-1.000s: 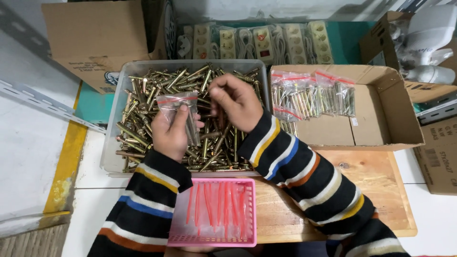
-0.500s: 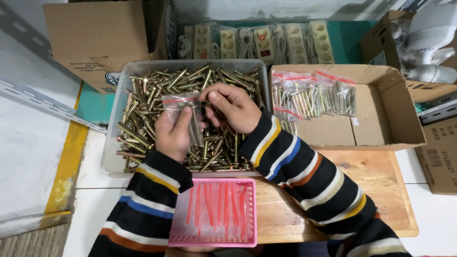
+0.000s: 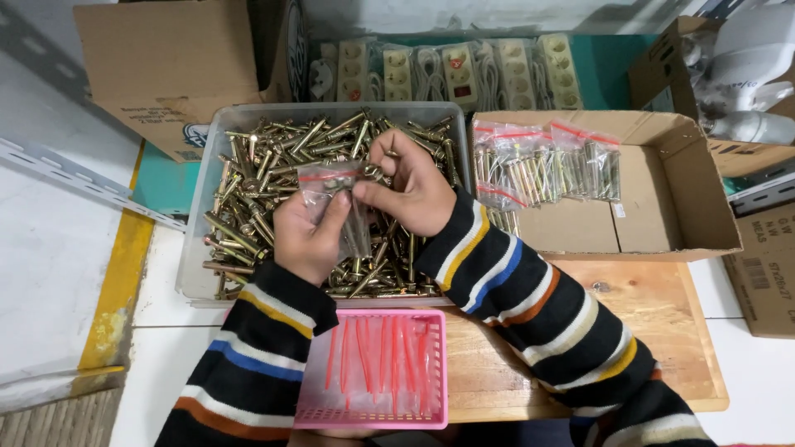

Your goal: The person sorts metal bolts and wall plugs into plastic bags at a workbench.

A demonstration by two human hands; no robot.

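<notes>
L hand (image 3: 308, 236) pinches a small clear bag (image 3: 335, 207) upright over the bin (image 3: 199, 248) of brass bolts (image 3: 257, 190); R hand (image 3: 414, 194), just right of the bag & also over the bin, grips a bolt at the bag mouth w/ fingertips. Risk, imo: the mouth is narrow & floppy, so the bolt could miss & drop back in the bin, or the thin film snag on threads. Filled bags sit in the box (image 3: 662, 240) right of the bin.

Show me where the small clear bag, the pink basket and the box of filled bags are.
small clear bag (image 3: 338, 199): head view, its clear middle.
pink basket (image 3: 437, 368): head view, right rim.
box of filled bags (image 3: 654, 223): head view, bare cardboard floor.
</notes>
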